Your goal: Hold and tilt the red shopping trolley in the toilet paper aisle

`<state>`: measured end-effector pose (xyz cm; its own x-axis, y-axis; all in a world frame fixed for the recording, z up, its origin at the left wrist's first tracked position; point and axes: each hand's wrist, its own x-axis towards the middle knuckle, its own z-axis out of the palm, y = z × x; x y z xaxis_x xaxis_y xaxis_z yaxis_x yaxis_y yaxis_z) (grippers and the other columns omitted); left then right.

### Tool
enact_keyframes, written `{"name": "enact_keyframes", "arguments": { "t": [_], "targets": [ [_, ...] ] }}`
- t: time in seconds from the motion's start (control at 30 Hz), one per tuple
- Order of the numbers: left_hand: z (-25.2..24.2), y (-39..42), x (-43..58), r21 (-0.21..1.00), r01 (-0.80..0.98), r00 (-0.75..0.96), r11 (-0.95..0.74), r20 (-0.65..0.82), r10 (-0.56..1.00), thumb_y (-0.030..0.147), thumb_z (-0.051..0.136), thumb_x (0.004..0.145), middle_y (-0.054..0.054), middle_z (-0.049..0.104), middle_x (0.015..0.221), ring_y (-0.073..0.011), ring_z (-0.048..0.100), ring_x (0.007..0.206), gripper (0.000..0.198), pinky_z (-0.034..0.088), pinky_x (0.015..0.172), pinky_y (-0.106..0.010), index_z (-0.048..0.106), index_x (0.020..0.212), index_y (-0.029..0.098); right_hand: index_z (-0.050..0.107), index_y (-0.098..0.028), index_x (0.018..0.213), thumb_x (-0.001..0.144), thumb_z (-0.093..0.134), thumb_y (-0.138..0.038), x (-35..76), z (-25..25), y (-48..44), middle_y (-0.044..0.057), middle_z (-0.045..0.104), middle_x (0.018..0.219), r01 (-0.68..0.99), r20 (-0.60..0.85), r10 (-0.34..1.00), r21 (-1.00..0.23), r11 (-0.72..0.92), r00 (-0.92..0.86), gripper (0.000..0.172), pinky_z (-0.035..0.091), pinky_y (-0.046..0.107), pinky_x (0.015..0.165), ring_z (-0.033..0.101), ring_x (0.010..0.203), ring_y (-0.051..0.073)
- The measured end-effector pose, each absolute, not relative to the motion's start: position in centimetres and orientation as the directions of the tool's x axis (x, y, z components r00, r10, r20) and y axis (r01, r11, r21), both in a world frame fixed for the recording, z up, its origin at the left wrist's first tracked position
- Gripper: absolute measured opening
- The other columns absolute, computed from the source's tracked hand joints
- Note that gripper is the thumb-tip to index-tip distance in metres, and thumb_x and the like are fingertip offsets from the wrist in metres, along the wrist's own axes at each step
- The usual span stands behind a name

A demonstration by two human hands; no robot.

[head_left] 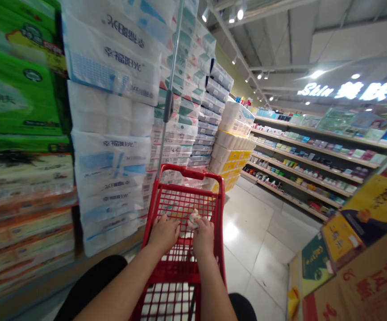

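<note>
A red wire shopping cart (213,209) stands in front of me in a store aisle. My left hand (164,232) rests on the cart's inner red frame with its fingers curled over it. My right hand (203,236) is beside it, fingers closed round a small crumpled whitish thing (193,217) held at the fingertips. A thin metal pole (168,98) rises from the cart's front left. Both forearms reach forward over the cart's rear.
Tall stacks of packaged toilet paper and tissue (113,133) fill the left side, close to the cart. Shelves of small boxed goods (314,169) run along the right. Cardboard boxes (364,276) stand at the near right. Shiny tiled floor (256,240) stretches ahead between them.
</note>
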<state>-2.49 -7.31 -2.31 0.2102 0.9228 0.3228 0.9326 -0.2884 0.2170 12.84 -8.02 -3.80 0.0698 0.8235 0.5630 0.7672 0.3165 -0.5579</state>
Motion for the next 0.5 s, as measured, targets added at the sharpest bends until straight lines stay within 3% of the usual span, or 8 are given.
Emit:
{"name": "enact_keyframes", "arguments": {
  "t": [0.07, 0.2, 0.37, 0.5],
  "targets": [
    [-2.4, -7.3, -2.5, 0.213, 0.934, 0.207, -0.287, 0.332, 0.920, 0.032, 0.039, 0.090, -0.009, 0.071, 0.097, -0.0292, 0.049, 0.106, 0.035, 0.034, 0.090, -0.046, 0.069, 0.106, 0.024, 0.071, -0.022, 0.098, 0.074, 0.050, -0.001, 12.8, -3.7, -8.1, 0.008, 0.063, 0.106, 0.784, 0.563, 0.821, -0.547, 0.291, 0.088, 0.038, 0.043, 0.036, 0.087, 0.052, 0.096, 0.023],
    [-2.3, -7.4, -2.5, 0.190, 0.940, 0.210, -0.284, 0.333, 0.919, 0.030, 0.037, 0.091, -0.009, 0.071, 0.095, -0.0287, 0.051, 0.103, 0.035, 0.034, 0.088, -0.045, 0.070, 0.097, 0.022, 0.071, -0.023, 0.097, 0.070, 0.051, 0.001, 11.7, -3.7, -8.7, 0.006, 0.062, 0.109, 0.747, 0.528, 0.846, -0.534, 0.396, -0.071, 0.042, 0.043, 0.035, 0.091, 0.051, 0.103, 0.022],
    [-2.0, -7.6, -2.6, 0.197, 0.939, 0.209, -0.282, 0.327, 0.922, 0.029, 0.037, 0.090, -0.008, 0.071, 0.093, -0.0281, 0.051, 0.102, 0.035, 0.034, 0.088, -0.045, 0.070, 0.095, 0.022, 0.073, -0.024, 0.102, 0.076, 0.059, -0.015, 11.1, -3.3, -9.2, 0.009, 0.050, 0.134, 0.744, 0.428, 0.901, -0.579, 0.333, -0.070, 0.030, 0.039, 0.043, 0.101, 0.045, 0.117, 0.027],
    [-2.0, -7.6, -2.5, 0.210, 0.941, 0.196, -0.265, 0.302, 0.933, 0.027, 0.039, 0.088, -0.009, 0.071, 0.094, -0.0283, 0.050, 0.105, 0.032, 0.034, 0.090, -0.045, 0.070, 0.093, 0.021, 0.072, -0.026, 0.100, 0.068, 0.052, 0.000, 11.9, -3.2, -9.3, 0.003, 0.059, 0.126, 0.729, 0.368, 0.887, -0.520, 0.445, -0.279, 0.046, 0.044, 0.035, 0.096, 0.050, 0.112, 0.022]
  ]
}}
